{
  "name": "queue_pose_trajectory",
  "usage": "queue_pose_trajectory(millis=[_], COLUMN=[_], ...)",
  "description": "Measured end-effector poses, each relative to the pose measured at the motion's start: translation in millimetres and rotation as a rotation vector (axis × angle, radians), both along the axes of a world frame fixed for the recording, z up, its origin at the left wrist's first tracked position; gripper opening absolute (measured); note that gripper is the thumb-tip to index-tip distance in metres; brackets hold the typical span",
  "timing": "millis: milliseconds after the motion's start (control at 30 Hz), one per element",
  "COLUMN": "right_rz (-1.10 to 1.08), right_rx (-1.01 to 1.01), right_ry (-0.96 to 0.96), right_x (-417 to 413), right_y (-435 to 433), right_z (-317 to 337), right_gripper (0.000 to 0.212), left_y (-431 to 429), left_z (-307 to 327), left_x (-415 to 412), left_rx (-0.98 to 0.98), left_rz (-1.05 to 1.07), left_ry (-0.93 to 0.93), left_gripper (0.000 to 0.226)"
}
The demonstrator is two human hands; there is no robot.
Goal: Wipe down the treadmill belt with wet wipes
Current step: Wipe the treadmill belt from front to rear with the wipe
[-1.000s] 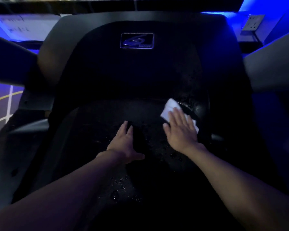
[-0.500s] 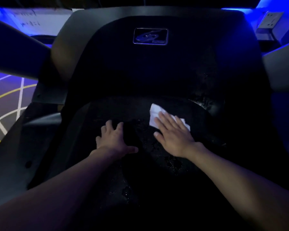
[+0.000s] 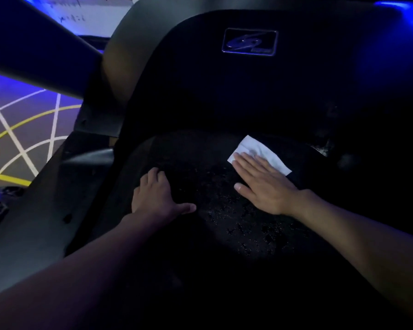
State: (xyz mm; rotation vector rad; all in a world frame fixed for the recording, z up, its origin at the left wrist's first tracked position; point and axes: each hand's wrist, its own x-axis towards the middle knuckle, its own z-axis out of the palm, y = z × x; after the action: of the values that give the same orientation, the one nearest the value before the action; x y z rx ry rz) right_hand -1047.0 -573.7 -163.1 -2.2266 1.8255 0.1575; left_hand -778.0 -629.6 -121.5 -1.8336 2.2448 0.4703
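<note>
The black treadmill belt [image 3: 200,177] fills the lower middle of the head view, speckled with wet droplets. A white wet wipe [image 3: 260,151] lies flat on the belt near its front end. My right hand [image 3: 265,186] presses on the wipe with straight, flat fingers covering its near half. To the left, my left hand [image 3: 155,196] rests on the belt, thumb spread out and fingertips bent down onto the surface, holding nothing.
The dark motor cover with a logo badge [image 3: 249,41] rises just beyond the belt. A grey side rail [image 3: 34,225] runs along the left, and an upright post [image 3: 41,51] slants across the upper left. Floor with white and yellow lines [image 3: 22,132] lies further left.
My right hand has slid the wipe leftwards across the belt's front end. My left hand stays planted on the belt, its fingertips now more bent. The view has shifted right.
</note>
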Motion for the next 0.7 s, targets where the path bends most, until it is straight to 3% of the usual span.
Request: queue_pose_trajectory(millis=[100, 233, 300, 433, 600, 700], right_rz=[-0.136, 0.066, 0.025, -0.097, 0.144, -0.038], right_rx=[-0.004, 0.013, -0.084, -0.048, 0.007, -0.039], right_ry=[-0.054, -0.153, -0.206, -0.053, -0.113, -0.094], right_x=[5.4, 36.3, 33.8, 24.6, 58.2, 65.8], right_y=[-10.0, -10.3, -15.5, -22.5, -12.8, -24.4], right_z=[7.0, 11.2, 14.9, 8.3, 6.3, 4.3], right_gripper=[0.069, 0.07, 0.069, 0.071, 0.071, 0.072], left_y=[-8.0, -17.4, -17.9, -11.3, -8.2, -8.7], left_z=[3.1, 6.4, 5.4, 2.2, 0.5, 0.1], left_x=[5.1, 16.6, 19.6, 13.9, 25.4, 36.3], left_rx=[0.013, 0.032, 0.022, -0.02, -0.055, -0.018], left_rz=[-0.02, -0.055, -0.07, -0.017, 0.07, 0.069], left_ry=[0.034, 0.102, 0.108, 0.032, 0.016, 0.093], left_gripper=[0.115, 0.104, 0.102, 0.1, 0.11, 0.116])
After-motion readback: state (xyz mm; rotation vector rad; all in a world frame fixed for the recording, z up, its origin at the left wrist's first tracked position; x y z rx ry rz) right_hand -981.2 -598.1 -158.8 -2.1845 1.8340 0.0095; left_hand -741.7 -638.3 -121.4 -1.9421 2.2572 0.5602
